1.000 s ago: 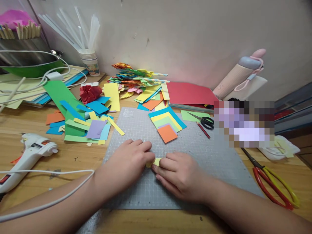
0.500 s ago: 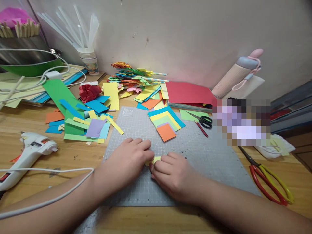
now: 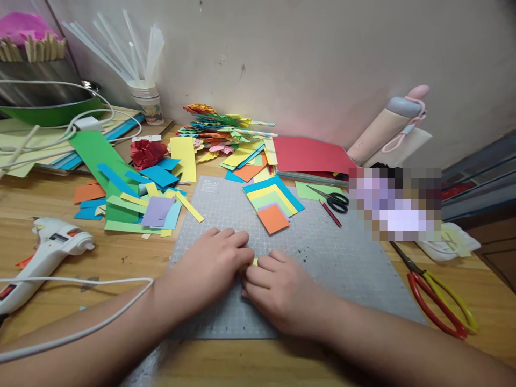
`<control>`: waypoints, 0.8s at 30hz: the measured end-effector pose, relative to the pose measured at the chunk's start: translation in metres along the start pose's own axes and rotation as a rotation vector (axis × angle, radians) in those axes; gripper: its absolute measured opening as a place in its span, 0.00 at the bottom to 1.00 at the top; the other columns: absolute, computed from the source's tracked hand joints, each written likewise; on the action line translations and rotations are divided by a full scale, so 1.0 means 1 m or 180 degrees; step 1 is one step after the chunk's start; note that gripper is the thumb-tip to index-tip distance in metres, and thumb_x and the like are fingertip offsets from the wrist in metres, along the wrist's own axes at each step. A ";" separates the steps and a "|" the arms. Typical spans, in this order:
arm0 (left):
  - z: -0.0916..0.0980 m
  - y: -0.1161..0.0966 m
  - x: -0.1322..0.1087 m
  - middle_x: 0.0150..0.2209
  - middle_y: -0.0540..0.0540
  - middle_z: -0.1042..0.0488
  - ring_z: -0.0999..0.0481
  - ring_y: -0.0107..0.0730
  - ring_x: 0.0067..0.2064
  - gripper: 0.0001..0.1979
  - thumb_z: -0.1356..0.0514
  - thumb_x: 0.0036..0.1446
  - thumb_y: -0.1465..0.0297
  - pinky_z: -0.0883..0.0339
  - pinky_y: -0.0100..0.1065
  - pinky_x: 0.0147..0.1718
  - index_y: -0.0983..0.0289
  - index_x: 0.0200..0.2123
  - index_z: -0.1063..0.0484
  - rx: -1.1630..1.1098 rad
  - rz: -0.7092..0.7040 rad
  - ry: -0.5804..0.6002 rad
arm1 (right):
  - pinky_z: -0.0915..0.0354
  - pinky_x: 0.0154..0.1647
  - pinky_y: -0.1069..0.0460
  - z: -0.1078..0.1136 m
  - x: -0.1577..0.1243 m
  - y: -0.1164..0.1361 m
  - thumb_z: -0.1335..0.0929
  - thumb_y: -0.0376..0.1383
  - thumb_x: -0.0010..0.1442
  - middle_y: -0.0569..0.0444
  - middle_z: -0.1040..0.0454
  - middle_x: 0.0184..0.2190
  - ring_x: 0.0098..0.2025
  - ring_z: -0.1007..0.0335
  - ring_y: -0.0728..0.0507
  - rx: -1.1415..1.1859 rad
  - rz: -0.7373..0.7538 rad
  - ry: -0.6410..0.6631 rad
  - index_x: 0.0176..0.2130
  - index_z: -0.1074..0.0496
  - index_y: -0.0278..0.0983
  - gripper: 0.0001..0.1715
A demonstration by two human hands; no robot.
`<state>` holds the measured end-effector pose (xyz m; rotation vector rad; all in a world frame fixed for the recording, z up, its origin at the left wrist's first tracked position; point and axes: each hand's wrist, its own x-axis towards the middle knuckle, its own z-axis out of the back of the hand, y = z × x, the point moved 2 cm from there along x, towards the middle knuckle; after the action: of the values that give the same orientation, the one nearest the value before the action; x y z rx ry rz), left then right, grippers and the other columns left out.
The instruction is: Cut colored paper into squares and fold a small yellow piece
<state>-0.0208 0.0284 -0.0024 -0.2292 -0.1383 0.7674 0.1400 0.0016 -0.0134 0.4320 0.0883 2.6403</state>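
Observation:
My left hand (image 3: 220,263) and my right hand (image 3: 278,290) meet over the grey cutting mat (image 3: 338,269), fingers curled. Between them a small bit of yellow paper (image 3: 255,262) shows; both hands are closed on it and cover most of it. Just beyond the hands lies a fanned stack of square papers, with an orange square (image 3: 273,219) on top and a blue one (image 3: 296,200) at the back. Black scissors (image 3: 336,202) and a dark red pencil (image 3: 330,213) rest to the right of the stack.
Coloured paper pieces (image 3: 159,211) and a white glue gun (image 3: 52,250) with its cable lie at left. Paper flowers (image 3: 217,129), a red paper stack (image 3: 310,156) and a cup of clear sticks (image 3: 148,105) stand behind. Large red-and-yellow scissors (image 3: 439,301) lie at right.
My right hand has moved slightly left, closer against my left hand, and less of the yellow paper shows between them. The view has shifted a little.

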 end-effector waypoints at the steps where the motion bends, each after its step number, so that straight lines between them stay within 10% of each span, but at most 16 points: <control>1: 0.000 0.001 0.000 0.33 0.50 0.33 0.34 0.37 0.36 0.08 0.44 0.61 0.73 0.48 0.38 0.33 0.60 0.29 0.30 0.0012 0.0001 -0.0004 | 0.53 0.31 0.48 0.002 -0.003 -0.003 0.38 0.32 0.64 0.54 0.28 0.28 0.30 0.42 0.45 0.0103 -0.0032 -0.0096 0.35 0.28 0.34 0.10; 6: -0.002 0.003 -0.001 0.34 0.49 0.33 0.34 0.37 0.37 0.08 0.45 0.62 0.75 0.48 0.37 0.33 0.59 0.31 0.30 0.0055 -0.0002 -0.0026 | 0.54 0.29 0.48 0.017 -0.016 -0.019 0.38 0.32 0.61 0.54 0.32 0.23 0.26 0.46 0.47 0.0468 -0.0197 -0.0527 0.32 0.26 0.33 0.12; 24: -0.002 0.001 -0.002 0.34 0.49 0.32 0.34 0.37 0.37 0.07 0.44 0.61 0.74 0.47 0.38 0.33 0.58 0.33 0.29 0.0131 0.0038 -0.0022 | 0.56 0.32 0.48 0.014 -0.012 -0.019 0.37 0.33 0.60 0.57 0.35 0.18 0.28 0.45 0.48 0.0278 -0.1062 -0.0153 0.19 0.35 0.34 0.19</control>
<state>-0.0222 0.0277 -0.0046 -0.1886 -0.1277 0.7821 0.1631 0.0130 -0.0058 0.4655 0.2397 2.3032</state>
